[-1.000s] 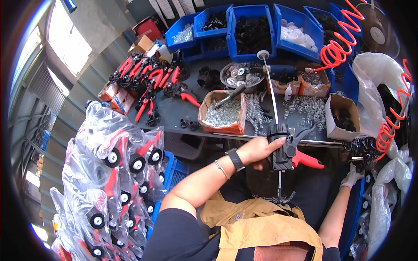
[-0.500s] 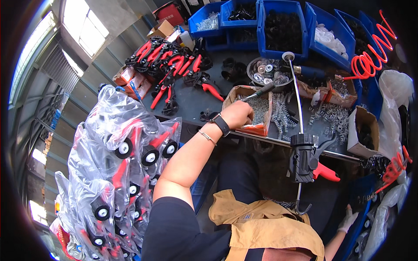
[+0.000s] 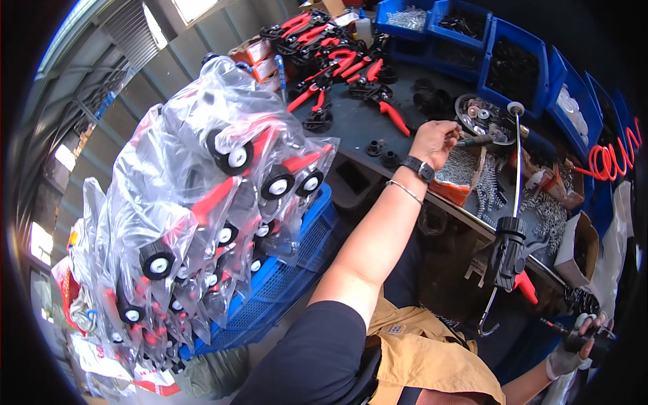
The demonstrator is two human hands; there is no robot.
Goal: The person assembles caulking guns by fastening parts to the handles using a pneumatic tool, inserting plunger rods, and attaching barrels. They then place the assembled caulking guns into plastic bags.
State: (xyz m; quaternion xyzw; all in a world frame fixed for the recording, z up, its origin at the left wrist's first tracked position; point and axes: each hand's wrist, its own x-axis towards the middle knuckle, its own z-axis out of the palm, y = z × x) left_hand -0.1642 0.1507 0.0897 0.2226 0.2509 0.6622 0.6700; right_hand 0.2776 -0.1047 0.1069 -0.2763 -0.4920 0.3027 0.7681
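Left hand [image 3: 435, 140] pinches something tiny above the round parts dish [image 3: 472, 111] — gloved right hand [image 3: 574, 347] grips a dark tool, well below it. Bagged units [image 3: 223, 196] piled; more red-handled ones [image 3: 337, 67] wait beyond.

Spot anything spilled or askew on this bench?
Loose screws lie scattered across the bench beside their cardboard box, not contained. The bagged parts are piled high and lean out over the blue crate. The left hand hovers near the box; nothing looks broken.
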